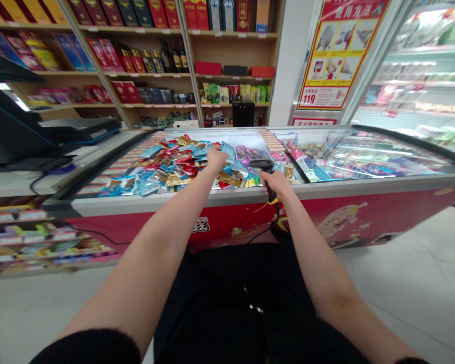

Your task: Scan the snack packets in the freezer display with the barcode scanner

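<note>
My left hand (216, 158) reaches over a heap of small foil snack packets (167, 169) and pinches a blue packet (228, 150) by its lower corner. My right hand (275, 183) is closed around the grip of a black handheld barcode scanner (267, 177), whose head (261, 164) points forward over the packets. A dark cord (276, 217) runs down from the scanner past the front of the chest freezer (197, 199). The packets lie inside the freezer, under and beside both hands.
The freezer's glass lid (379, 154) covers its right half. A dark checkout terminal (11, 126) stands on a counter at the left. Wooden shelves (231, 50) of boxed goods and bottles fill the back. A refrigerated display (420, 76) stands at the right, above a tiled floor (413, 283).
</note>
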The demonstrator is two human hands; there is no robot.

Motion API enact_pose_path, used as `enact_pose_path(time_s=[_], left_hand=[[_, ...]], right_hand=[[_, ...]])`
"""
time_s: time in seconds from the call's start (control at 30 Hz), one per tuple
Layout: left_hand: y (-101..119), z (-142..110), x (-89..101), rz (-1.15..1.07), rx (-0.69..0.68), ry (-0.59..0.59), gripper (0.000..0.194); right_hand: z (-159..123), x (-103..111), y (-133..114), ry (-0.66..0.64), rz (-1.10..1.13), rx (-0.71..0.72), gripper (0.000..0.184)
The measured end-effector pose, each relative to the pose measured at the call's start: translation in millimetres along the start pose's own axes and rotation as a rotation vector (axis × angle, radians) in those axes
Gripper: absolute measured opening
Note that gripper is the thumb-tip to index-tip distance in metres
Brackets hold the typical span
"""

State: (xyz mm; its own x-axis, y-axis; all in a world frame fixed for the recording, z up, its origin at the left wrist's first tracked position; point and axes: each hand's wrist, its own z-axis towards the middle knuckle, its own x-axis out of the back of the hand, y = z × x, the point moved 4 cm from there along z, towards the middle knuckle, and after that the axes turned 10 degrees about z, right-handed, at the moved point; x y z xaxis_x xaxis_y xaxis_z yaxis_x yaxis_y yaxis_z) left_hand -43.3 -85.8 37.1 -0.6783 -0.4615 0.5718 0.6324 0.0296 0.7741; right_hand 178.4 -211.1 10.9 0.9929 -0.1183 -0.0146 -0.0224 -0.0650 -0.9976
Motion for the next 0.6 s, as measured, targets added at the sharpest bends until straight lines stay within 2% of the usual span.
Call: enact_pose_path(time_s=[0.1, 0.17, 0.3, 0.37, 0.6], left_hand=[[6, -4, 19.0, 0.224, -0.129, 0.093, 0.049], [8, -11, 23.8, 0.386, -0.216, 0.095, 0.052], [2, -22, 12.9, 0.626, -0.283, -0.114, 0.035], [-1, -24, 8.5, 0.683, -0.285, -0.147, 0.032], [15, -25, -0.7, 0.678, -0.298, -0.084, 0.033]], right_hand=[[-1, -1, 0, 0.004, 0.005, -0.007, 0.033], [-1, -3, 0, -0.003, 0.008, -0.011, 0.032], [0, -3, 2, -0.016, -0.001, -0.022, 0.032], [0, -2, 2, -0.012, 0.005, -0.021, 0.031], [6, 14, 3, 0.027, 0.006, 0.002, 0.03]])
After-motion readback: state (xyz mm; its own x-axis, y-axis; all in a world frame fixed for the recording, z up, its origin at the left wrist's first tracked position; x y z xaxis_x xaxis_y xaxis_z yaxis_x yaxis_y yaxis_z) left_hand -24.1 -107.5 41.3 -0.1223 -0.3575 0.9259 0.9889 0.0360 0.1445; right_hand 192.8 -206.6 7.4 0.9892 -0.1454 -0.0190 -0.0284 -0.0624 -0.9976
